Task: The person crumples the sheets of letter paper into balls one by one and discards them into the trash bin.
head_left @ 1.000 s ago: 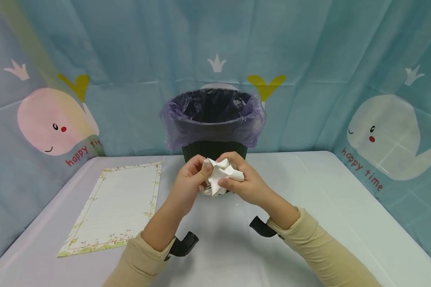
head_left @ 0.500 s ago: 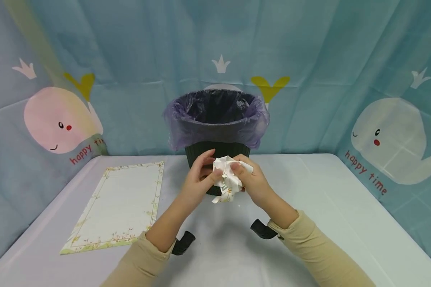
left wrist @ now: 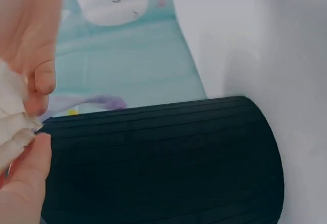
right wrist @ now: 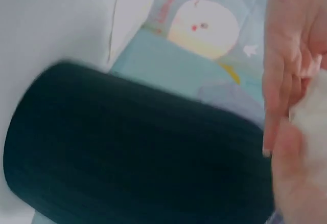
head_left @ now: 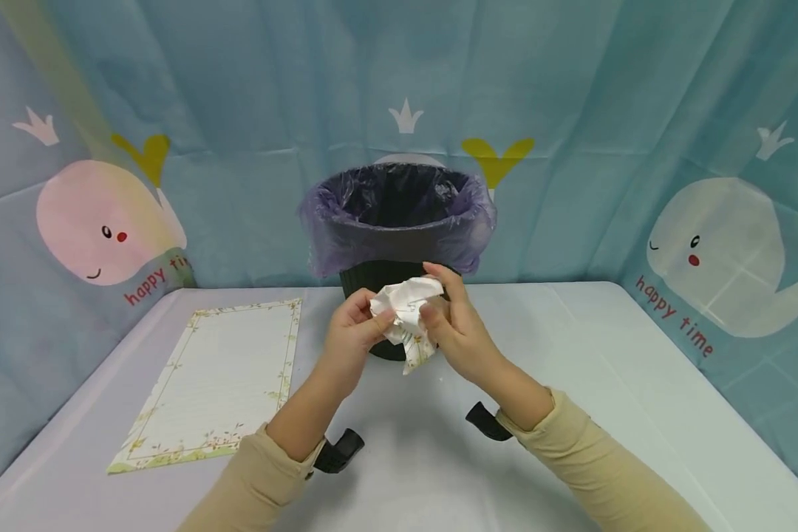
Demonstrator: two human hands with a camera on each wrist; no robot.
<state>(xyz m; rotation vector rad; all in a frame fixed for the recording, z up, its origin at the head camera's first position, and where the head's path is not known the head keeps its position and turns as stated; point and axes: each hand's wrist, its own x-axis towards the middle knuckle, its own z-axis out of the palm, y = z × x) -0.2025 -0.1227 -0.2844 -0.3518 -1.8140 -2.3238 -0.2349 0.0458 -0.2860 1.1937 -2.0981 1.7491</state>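
Crumpled paper (head_left: 402,301) sits further left now, above the table (head_left: 572,362) before the bin (left wrist: 163,160): left grip (head_left: 350,341) pinches it, right grip (head_left: 467,340) looks loosely spread. Likely light, soft, tearable; best held by its bunched middle.

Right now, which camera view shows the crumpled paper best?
The head view: it catches the crumpled paper mid-frame, printed part included. The left wrist view has only a piece at its left edge; the right wrist view, a blurred piece at its right edge.
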